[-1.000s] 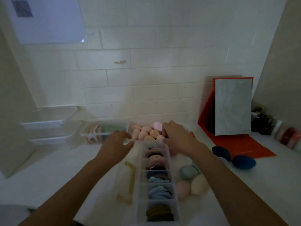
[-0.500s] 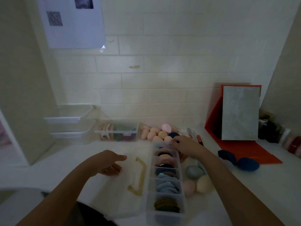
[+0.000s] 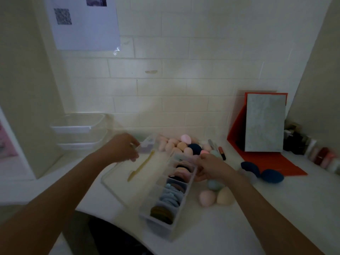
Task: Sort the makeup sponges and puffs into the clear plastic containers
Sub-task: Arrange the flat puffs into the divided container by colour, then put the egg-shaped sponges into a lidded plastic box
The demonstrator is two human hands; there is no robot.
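Found long clear plastic divided box (image 3: 159, 227) on white table (image 3: 266, 208), round puffs (image 3: 171, 196) stacked in its compartments, yellow-handled lid (image 3: 132, 190) open leftward. Saw left hand (image 3: 122, 148) fingers pinching lid's far edge, right hand (image 3: 211, 167) fingers curled round box's far right wall; noted egg-shaped sponges (image 3: 181, 145) piled just beyond.

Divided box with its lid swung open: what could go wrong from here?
The divided box has its near end close to the rounded edge of the counter; a tug from the right hand gripping its far end might tip it off. The open lid, with the left hand at its far corner, could sweep into the sponge pile. The right forearm may nudge the loose sponges rolling.
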